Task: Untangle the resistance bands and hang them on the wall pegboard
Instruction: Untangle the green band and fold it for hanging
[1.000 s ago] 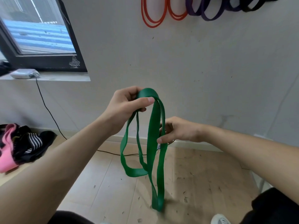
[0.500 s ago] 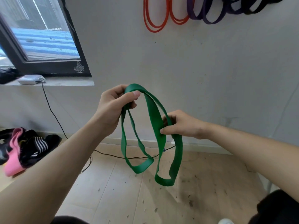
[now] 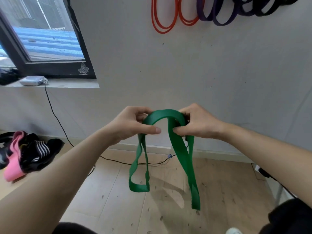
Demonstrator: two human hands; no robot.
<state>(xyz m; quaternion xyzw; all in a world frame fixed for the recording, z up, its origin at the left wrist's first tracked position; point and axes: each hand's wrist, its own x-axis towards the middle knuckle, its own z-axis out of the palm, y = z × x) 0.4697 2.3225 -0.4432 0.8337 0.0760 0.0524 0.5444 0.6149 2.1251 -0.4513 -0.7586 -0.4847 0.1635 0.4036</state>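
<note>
Eyes on the middle of the room! The left hand (image 3: 133, 125) has its thumb and curled fingers pinched on the left shoulder of the wide flat green rubber resistance band (image 3: 181, 154). The band is up in mid-air in front of the pale wall, arched between the two hands. Over to the right hand (image 3: 198, 125), clamped the same way on the right shoulder, thumb underneath, fingers wrapped over the top.

Two loops dangle from that arch: a shorter, twisted one on the left and a longer one on the right, both hanging free. It looks light, limp and stretchy to me, grippy rather than slick, with nothing to break. I'd hold it right at the top fold, where the hands are now, and let the twist drop out under its own weight.

Round about, a heap of pink and black-striped fabric (image 3: 25, 154) lies on the wooden floor. A small grey box (image 3: 31, 80) sits on the window sill, and a black cable (image 3: 55, 115) trails from it down the wall and along the floor behind the loops.

Up high on the wall hang thin orange loop bands (image 3: 162, 22), then purple bands (image 3: 222, 17), then black bands (image 3: 270, 9), with their pegs out of frame. I'd say the way from hands to wall is open, and that crowded row is the only squeeze.
</note>
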